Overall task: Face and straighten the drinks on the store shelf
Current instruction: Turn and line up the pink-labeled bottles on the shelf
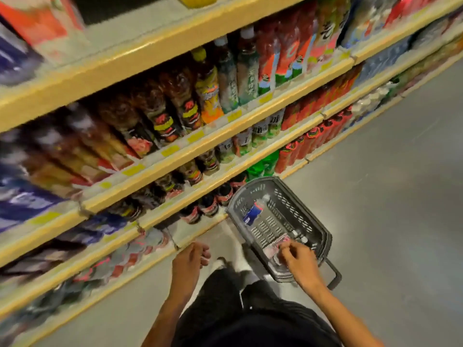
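— Where are the drinks standing?
— The drinks (175, 108) are standing in rows on the shelves (215, 142), which are running from the lower left to the upper right of the frame. Motion is blurring most of the labels.
— What is the right hand doing?
— The right hand (298, 259) is reaching into a grey basket (323, 236) that is sitting on the floor (375, 171) at lower centre. Its fingers are pinching a pink-labelled bottle (274, 247) that is lying at the basket's near end.
— Is anything else lying in there?
— A blue-labelled bottle (255, 210) is lying towards the far end, well apart from the hand.
— And the left hand?
— The left hand (190, 256) is hanging loosely curled, grasping nothing, just beside the edge of a low shelf.
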A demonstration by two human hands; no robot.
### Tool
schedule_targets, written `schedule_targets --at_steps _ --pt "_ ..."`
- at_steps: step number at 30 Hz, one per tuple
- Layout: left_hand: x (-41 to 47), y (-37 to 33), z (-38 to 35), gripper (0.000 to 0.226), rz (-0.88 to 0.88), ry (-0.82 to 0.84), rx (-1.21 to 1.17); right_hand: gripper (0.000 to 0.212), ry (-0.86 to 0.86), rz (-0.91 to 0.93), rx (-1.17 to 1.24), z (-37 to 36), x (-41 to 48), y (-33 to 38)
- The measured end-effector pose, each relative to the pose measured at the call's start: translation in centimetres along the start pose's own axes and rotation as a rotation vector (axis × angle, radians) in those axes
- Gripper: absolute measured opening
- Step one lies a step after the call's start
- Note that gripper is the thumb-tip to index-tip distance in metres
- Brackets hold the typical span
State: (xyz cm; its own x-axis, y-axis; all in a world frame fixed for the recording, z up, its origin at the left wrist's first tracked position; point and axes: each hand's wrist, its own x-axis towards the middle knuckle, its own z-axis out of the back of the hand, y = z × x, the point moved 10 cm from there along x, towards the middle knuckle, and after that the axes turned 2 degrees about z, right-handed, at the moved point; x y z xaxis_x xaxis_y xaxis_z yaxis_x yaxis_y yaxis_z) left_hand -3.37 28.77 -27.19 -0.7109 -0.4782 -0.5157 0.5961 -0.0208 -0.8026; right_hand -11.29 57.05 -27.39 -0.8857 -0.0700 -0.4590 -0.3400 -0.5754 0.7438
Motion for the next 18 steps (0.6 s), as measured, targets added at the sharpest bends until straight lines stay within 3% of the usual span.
schedule_targets --at_steps 5,10,18 --pt "-4.7 4.0 8.3 0.031 0.032 -0.281 -0.050 0.028 0.258 0.185 -0.110 -7.8 -0.3 5.1" --pt "-10.7 9.9 14.8 0.029 0.130 -0.498 -0.128 0.019 0.572 0.361 -0.305 -17.2 -3.7 9.3" --pt "-24.5 22.8 25.2 0.031 0.276 -0.860 -0.403 0.019 0.887 0.546 -0.512 -33.2 -15.4 12.1"
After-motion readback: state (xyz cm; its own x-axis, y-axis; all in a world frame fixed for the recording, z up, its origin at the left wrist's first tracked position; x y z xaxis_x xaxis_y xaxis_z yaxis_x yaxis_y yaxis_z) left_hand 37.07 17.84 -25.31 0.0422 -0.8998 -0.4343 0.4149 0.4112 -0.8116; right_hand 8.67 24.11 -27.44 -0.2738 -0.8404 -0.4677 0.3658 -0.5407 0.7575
